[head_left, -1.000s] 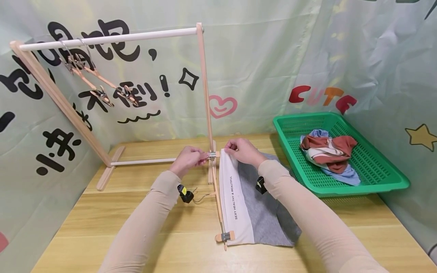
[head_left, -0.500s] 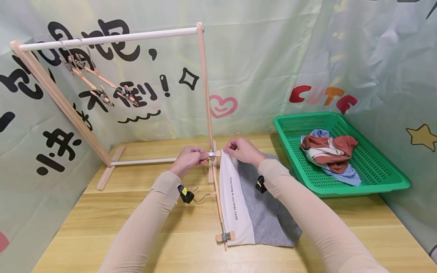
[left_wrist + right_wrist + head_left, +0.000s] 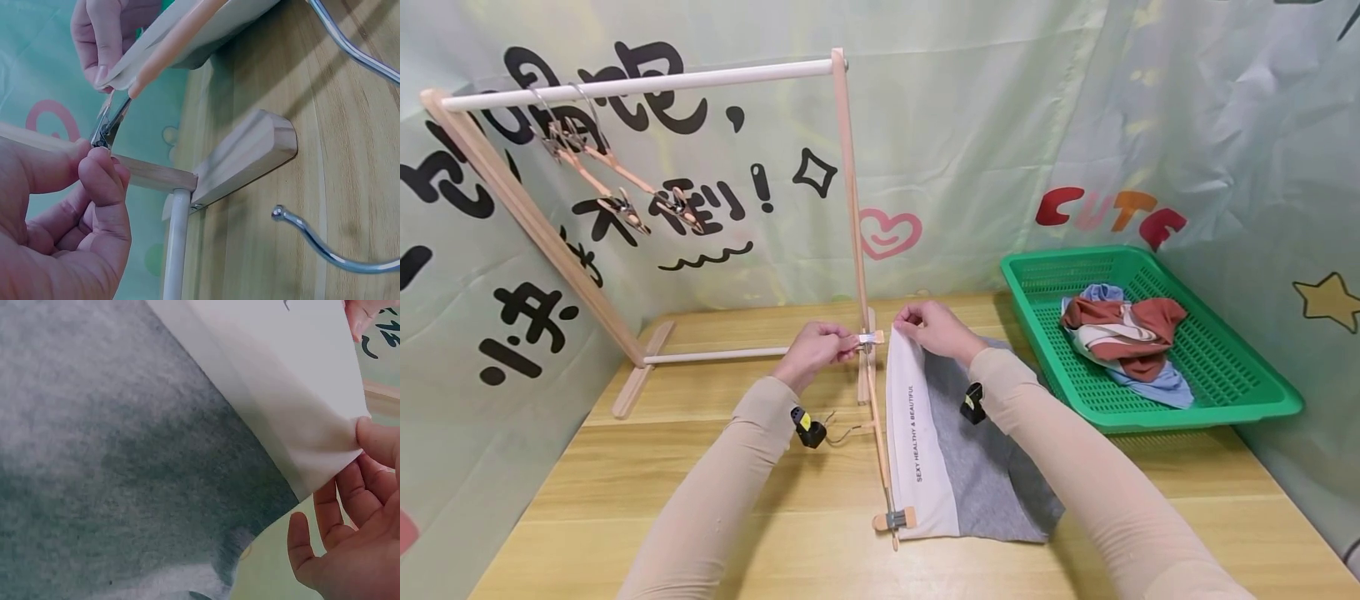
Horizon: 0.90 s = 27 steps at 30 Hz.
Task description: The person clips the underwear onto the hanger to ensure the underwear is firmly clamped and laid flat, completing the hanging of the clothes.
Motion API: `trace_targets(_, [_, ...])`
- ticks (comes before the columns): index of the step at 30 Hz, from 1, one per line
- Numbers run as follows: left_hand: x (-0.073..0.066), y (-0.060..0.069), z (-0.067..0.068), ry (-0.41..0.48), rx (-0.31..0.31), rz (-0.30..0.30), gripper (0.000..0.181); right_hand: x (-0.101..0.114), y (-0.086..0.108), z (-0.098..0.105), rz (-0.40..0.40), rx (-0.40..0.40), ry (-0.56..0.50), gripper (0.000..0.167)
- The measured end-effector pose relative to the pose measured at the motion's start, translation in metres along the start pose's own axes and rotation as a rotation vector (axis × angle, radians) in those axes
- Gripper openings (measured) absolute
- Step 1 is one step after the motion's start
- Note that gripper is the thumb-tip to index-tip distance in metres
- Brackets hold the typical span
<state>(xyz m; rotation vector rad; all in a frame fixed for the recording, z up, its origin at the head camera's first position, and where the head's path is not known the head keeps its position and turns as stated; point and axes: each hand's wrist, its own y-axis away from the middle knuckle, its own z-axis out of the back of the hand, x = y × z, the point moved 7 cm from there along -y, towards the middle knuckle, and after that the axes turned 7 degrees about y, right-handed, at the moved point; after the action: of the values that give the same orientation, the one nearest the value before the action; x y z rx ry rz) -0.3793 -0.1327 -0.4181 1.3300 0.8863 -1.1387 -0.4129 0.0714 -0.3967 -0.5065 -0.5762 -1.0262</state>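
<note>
A wooden clip hanger (image 3: 878,442) extends front to back over the table, its metal hook (image 3: 842,435) pointing left. My left hand (image 3: 818,350) pinches the far clip (image 3: 871,337) between thumb and fingers; in the left wrist view that clip (image 3: 109,122) has its tips near the cloth corner. My right hand (image 3: 942,332) pinches the far corner of the white waistband (image 3: 912,433) on a grey garment (image 3: 981,450), as the right wrist view shows too. A small gap separates this corner from the far clip. The near clip (image 3: 897,520) overlaps the waistband's near end.
Behind the hands stands a wooden rack (image 3: 847,183) with a white top rail (image 3: 647,83). Two clip hangers (image 3: 617,171) hang at its left. A green basket (image 3: 1225,392) with folded clothes (image 3: 1123,333) stands at right on the wooden table (image 3: 805,525).
My right hand has drawn the waistband corner slightly right, widening the gap to the far clip. The left hand still pinches the clip, which is tilted a little differently.
</note>
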Motion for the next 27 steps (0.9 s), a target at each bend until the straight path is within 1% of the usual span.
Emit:
trace_targets(5, [-0.001, 0.000, 0.000, 0.017, 0.013, -0.013, 0.011, 0.002, 0.001, 0.000, -0.019, 0.013, -0.043, 0.017])
trace_targets(10, [-0.004, 0.002, -0.002, 0.031, 0.035, -0.024, 0.017, 0.004, 0.000, 0.000, -0.015, 0.017, -0.039, 0.016])
trace_targets(14, [-0.006, 0.003, -0.005, 0.044, 0.049, -0.025, 0.016, 0.006, -0.001, -0.002, -0.003, 0.018, -0.037, 0.017])
trace_targets(17, [-0.007, 0.002, -0.007, 0.056, 0.048, -0.024, 0.014, 0.006, -0.001, -0.002, -0.005, 0.016, -0.031, 0.017])
trace_targets(22, [-0.007, 0.000, -0.009, 0.051, 0.039, -0.023, 0.015, 0.006, -0.001, -0.002, -0.018, 0.013, -0.020, 0.018])
trace_targets(27, [-0.007, -0.001, -0.012, 0.020, 0.030, -0.024, 0.014, 0.005, -0.002, -0.002, -0.014, 0.011, -0.017, 0.018])
